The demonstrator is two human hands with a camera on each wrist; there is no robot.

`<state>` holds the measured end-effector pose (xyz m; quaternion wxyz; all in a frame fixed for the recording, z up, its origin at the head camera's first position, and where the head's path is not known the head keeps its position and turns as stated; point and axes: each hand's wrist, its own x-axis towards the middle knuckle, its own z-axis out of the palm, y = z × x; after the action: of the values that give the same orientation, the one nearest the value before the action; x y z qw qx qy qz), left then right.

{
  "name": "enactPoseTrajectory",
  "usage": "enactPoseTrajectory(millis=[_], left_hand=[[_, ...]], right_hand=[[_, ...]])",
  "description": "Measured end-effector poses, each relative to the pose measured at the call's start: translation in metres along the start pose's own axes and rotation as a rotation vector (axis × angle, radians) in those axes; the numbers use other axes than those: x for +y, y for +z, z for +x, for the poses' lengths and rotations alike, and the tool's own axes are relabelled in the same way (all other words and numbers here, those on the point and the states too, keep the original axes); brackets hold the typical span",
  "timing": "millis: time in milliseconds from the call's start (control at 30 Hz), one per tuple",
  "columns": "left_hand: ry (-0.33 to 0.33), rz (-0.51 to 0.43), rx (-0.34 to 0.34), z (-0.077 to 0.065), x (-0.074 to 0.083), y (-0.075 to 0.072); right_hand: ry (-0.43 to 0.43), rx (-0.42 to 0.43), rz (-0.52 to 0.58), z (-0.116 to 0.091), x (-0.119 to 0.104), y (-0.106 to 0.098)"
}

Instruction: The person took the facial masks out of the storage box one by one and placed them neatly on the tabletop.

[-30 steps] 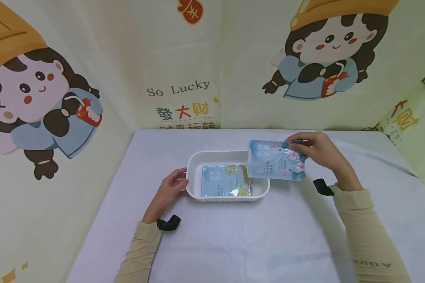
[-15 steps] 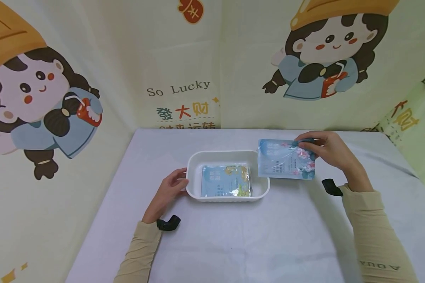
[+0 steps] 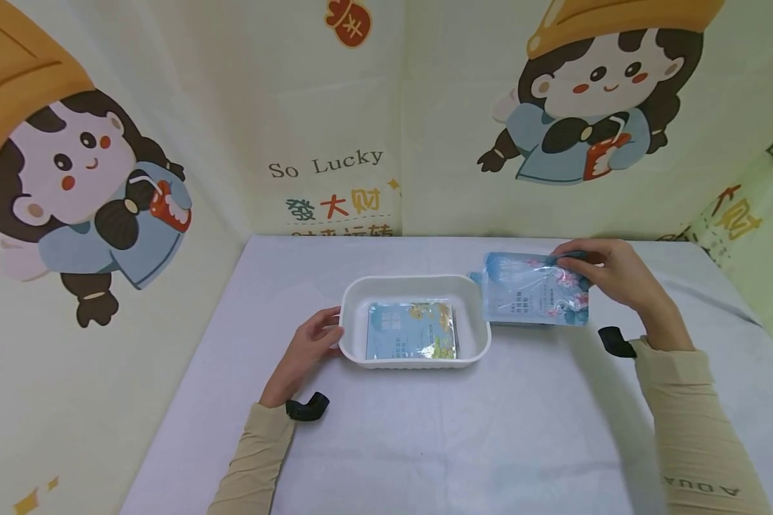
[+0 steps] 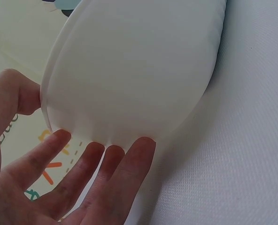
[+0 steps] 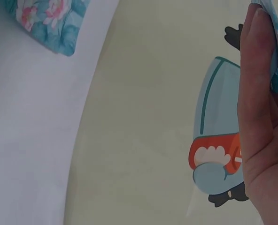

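Note:
A white plastic tray (image 3: 354, 287) stands on the table, with a shiny pale blue packet (image 3: 409, 329) with yellow-green pictures lying flat in it. My left hand (image 3: 310, 336) holds the tray's left end; in the left wrist view the thumb is at the rim and the fingertips touch the outer wall. Right of the tray, a flat blue packet with pink flowers (image 3: 531, 290) hangs from my right hand (image 3: 608, 270), pinched at its upper right corner between thumb and fingers. Behind it a blue corner (image 3: 476, 277) of another packet peeks out, the remainder hidden in the head view.
A flowered blue packet (image 5: 66, 28) also shows against the white tablecloth (image 5: 21, 126) in the right wrist view. The table's back edge meets a printed cloth backdrop (image 3: 451, 207). More backdrop cloth hangs at both sides.
My right hand has moved to the right with the flowered packet, off the tray's right end, uncovering a blue corner behind it. The left hand stays at the tray.

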<state>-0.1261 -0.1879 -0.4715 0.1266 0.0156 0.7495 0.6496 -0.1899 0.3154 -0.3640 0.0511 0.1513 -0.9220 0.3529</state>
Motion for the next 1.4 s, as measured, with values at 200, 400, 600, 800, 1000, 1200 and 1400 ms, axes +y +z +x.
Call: enactPoseTrajectory(millis=[200,400,600,800,1000,1200,1400], left_hand=[[0.003,0.003,-0.005,0.001,0.002,-0.001],[0.002,0.009,-0.003,0.001,0.004,-0.002],[0.011,0.018,-0.006,0.002,0.003,-0.001],[0.002,0.031,-0.009,0.004,0.002,-0.001],[0.001,0.01,0.003,0.004,0.001,-0.001],[-0.006,0.009,-0.012,0.004,-0.001,0.002],[0.002,0.024,0.009,0.003,-0.001,0.0]], right_hand=[[-0.006,0.021,0.003,-0.001,0.005,-0.005],[-0.01,0.019,0.004,-0.002,0.008,-0.011],[0.005,0.033,0.003,-0.004,0.016,-0.016],[0.005,0.046,0.002,-0.005,0.022,-0.02],[0.012,0.04,-0.007,-0.006,0.03,-0.024],[0.046,0.035,-0.035,-0.009,0.039,-0.027],[0.065,0.033,-0.031,-0.01,0.046,-0.026]])
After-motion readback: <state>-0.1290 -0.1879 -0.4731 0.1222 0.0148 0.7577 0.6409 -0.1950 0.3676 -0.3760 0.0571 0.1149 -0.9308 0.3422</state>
